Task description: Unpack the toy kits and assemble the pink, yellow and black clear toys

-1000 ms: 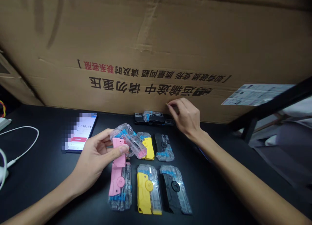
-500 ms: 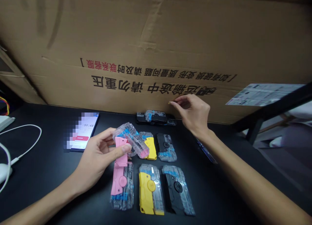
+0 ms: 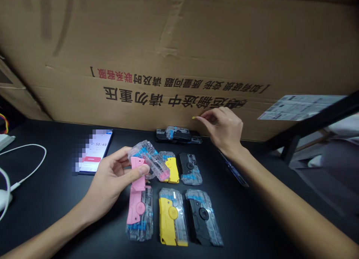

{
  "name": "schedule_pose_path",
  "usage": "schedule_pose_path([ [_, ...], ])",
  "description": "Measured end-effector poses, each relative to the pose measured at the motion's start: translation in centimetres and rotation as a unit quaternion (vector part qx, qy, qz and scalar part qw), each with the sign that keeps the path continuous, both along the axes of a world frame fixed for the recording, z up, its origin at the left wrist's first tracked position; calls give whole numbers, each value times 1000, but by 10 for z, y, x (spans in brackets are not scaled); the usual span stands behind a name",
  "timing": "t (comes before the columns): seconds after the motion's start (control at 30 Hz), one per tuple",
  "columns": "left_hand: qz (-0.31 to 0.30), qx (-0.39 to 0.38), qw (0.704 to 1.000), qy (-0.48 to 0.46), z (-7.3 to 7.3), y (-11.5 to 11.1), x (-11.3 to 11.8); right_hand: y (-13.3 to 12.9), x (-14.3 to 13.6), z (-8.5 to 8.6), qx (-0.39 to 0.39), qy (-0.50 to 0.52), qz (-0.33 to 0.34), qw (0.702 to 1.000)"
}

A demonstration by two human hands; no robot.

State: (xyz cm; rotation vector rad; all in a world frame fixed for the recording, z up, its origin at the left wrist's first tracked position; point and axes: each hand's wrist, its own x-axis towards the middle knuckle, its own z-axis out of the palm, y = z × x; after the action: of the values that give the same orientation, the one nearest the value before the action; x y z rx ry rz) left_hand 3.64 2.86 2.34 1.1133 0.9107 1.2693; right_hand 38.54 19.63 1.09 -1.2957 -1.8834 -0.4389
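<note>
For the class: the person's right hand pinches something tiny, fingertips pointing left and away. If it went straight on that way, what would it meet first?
Most likely the cardboard box: the right hand hovers just before its printed wall, above the black piece. Depth is unclear.

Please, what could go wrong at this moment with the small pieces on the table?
1. The right hand pinches a tiny yellow piece at its fingertips, above the table; if it slips, it could be hard to find among the parts.
2. The left hand holds a pink and clear toy lifted over the pink toy on the table; a drop might knock the neat rows.
3. The phone lies close to the left hand and could be bumped.
</note>
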Motion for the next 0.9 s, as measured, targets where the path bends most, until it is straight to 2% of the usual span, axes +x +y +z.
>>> schedule_pose_path([
  [0.37,13,-5,1000,8,2,1,1,0,-2,0,-19,32,-3,999],
  [0.6,25,-9,1000,4,5,-1,1,-11,-6,7,-48,111,14,993],
  [0.77,23,-28,999,-9,5,1,0,-40,-15,18,-82,173,31,981],
  [0.9,13,-43,999,-25,2,0,-2,-87,-35,24,-150,171,87,970],
])
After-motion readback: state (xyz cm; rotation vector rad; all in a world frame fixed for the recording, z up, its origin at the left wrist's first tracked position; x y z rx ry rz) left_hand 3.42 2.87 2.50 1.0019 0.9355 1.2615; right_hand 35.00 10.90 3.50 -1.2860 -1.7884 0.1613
